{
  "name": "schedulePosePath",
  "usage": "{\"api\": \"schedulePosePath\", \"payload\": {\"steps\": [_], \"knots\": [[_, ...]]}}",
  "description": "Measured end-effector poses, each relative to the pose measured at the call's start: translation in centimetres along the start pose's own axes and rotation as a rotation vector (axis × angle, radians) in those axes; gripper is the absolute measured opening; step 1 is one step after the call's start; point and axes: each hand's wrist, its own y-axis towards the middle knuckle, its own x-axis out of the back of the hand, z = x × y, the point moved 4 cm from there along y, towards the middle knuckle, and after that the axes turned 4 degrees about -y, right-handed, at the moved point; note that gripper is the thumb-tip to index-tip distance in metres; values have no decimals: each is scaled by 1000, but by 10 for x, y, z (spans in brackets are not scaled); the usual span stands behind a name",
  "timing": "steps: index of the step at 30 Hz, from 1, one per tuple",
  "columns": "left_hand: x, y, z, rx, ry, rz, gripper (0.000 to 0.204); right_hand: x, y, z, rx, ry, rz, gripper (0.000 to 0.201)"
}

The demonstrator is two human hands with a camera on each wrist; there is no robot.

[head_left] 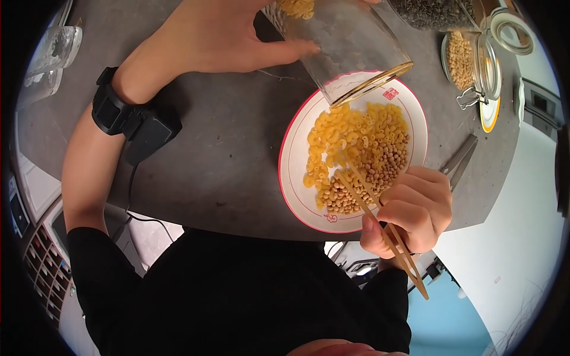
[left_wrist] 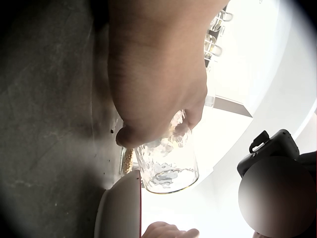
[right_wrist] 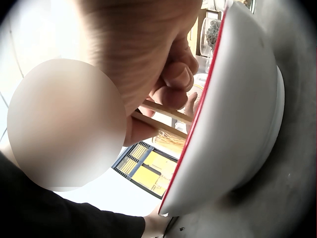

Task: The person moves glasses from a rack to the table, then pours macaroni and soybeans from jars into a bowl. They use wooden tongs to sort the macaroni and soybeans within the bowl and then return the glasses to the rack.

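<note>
My left hand (head_left: 219, 35) grips a clear glass (head_left: 356, 50) that lies tilted, its gold-rimmed mouth over the far edge of a bowl. Some elbow macaroni sits at the glass's closed end. The white bowl (head_left: 291, 148) has a red rim and stands near the table's front edge. In it, macaroni (head_left: 325, 133) lies mostly on the far and left side, and beige soybeans (head_left: 344, 200) on the near and right side. My right hand (head_left: 418, 207) holds wooden tongs (head_left: 415, 276) over the bowl's near right edge, their tips among the macaroni and beans.
At the back right, an open clip-top jar of soybeans (head_left: 459, 59) lies beside a container of dark dried bits (head_left: 433, 13). A grey two-armed metal tool (head_left: 463, 160) lies right of the bowl. Clear glassware (head_left: 59, 50) stands far left. A black cable (head_left: 132, 184) runs from my left wrist over the table edge.
</note>
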Motion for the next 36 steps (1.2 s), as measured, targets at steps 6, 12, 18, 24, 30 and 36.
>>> {"api": "schedulePosePath", "payload": {"steps": [6, 12, 18, 24, 30, 36], "knots": [[-3, -5, 6, -12, -30, -43, 58, -1, 0, 1, 16, -10, -5, 22], [-3, -6, 6, -9, -32, -41, 59, 1, 0, 1, -16, -2, -17, 22], [-3, -6, 6, -14, -31, -43, 60, -1, 4, -1, -25, -21, -13, 21], [-3, -5, 4, -5, -56, -52, 63, -3, 2, 0, 6, -28, 24, 21], [-7, -8, 9, -44, -41, -78, 63, -4, 7, 0, 43, 38, -34, 16], [-4, -7, 7, -11, -39, -47, 63, 0, 8, -1, 38, 28, -40, 16]]}}
